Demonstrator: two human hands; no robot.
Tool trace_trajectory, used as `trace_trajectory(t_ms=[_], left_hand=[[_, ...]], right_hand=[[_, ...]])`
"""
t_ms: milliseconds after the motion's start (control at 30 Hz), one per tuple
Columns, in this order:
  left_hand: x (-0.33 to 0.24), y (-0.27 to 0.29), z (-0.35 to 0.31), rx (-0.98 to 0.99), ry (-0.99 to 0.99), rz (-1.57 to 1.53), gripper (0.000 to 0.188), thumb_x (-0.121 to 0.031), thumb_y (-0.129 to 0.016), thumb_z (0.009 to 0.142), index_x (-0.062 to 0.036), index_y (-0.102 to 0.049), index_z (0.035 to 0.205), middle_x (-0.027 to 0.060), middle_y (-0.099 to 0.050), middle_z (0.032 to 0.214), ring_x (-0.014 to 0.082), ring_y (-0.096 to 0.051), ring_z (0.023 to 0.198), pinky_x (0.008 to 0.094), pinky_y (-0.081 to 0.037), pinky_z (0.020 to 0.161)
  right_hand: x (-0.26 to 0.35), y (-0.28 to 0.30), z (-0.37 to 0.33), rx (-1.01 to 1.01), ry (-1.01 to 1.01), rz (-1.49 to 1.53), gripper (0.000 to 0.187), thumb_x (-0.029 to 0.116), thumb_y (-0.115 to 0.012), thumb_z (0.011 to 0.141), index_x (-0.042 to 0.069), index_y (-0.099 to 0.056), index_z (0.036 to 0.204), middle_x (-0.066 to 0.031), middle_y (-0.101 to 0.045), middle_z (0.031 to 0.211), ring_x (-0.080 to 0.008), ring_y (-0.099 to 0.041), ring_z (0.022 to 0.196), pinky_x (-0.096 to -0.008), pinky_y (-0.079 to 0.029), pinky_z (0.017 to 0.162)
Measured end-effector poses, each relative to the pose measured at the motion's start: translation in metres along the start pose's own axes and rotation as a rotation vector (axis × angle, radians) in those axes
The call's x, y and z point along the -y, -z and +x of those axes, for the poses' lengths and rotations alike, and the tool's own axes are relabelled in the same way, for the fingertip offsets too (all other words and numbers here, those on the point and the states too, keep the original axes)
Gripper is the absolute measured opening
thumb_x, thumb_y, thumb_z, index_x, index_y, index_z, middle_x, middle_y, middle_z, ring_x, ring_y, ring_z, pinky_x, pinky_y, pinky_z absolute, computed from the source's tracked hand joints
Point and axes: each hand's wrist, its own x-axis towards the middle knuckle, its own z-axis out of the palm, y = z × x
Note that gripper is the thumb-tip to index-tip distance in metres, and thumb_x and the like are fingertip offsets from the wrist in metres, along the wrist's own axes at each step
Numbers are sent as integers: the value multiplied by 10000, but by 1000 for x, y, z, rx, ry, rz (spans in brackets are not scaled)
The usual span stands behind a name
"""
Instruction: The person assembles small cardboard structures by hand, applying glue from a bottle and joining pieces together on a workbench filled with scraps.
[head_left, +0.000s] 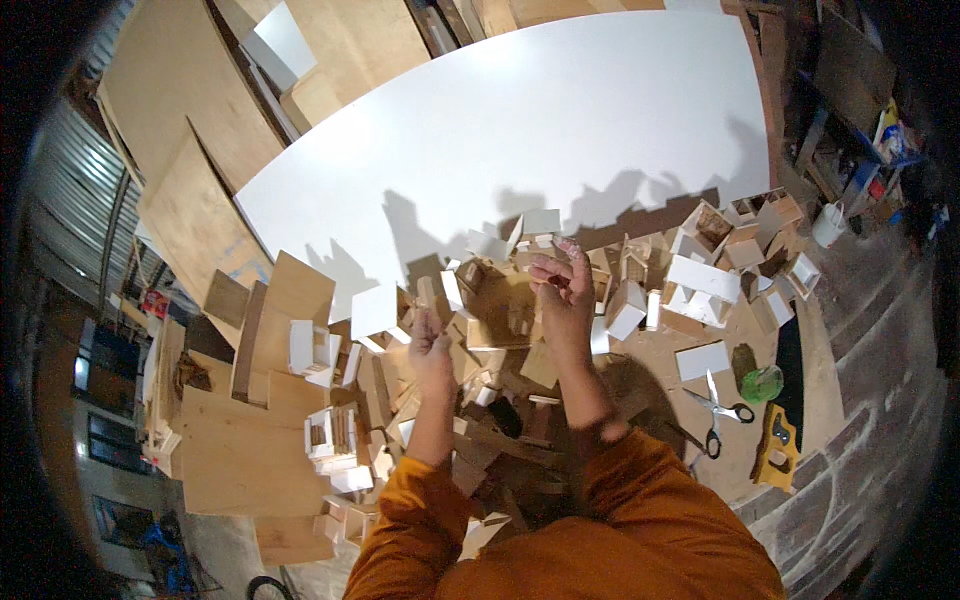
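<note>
My left hand (430, 350) is closed, its fingers pressed together above the crowded work surface. Whatever it holds is too small to make out. A small wooden block (427, 292) shows just beyond its fingertips; I cannot tell whether they touch. To the right, my right hand (563, 283) is raised with its fingers loosely bent and apart, and nothing shows in it. Between and beyond the hands lies a light wooden panel (500, 305), partly in shadow. Small box-like pieces of white board and wood crowd around both hands, among them a white-faced box (702, 290) on the right.
A large white board (520, 110) stands behind the pieces. On the right lie scissors (714, 412), a yellow-handled saw (776, 450) and a green round container (762, 384). Wooden sheets (250, 450) fill the left side. A white bucket (828, 225) stands at the far right.
</note>
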Motion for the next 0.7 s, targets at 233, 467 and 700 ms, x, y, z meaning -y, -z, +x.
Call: trace_trajectory(t_ms=[233,467,700], left_hand=[[-58,22,-74,63,-66,-59,587,86,-439,821,24,-328,1394,143,-423,1388,239,-429,1272,327,-373,999],[-66,56,-156,70,-67,63,416,101,-466,843,47,-500,1255,88,-617,1122,142,-588,1002,263,-442,906],[-59,98,-263,164,-83,187,348,82,-455,857,44,-549,1189,102,-646,1041,148,-594,975,272,-439,903]], right_hand=[[42,12,-15,23,108,160,630,374,-664,843,51,-369,1296,-119,-611,1060,-187,-583,954,-313,-483,817],[101,48,-42,124,232,158,530,112,-615,863,33,-343,1311,-137,-601,1102,-167,-575,946,-309,-464,852],[119,127,-107,121,176,-210,562,-6,-570,844,45,-318,1344,-133,-596,1103,-148,-587,884,-281,-452,808]])
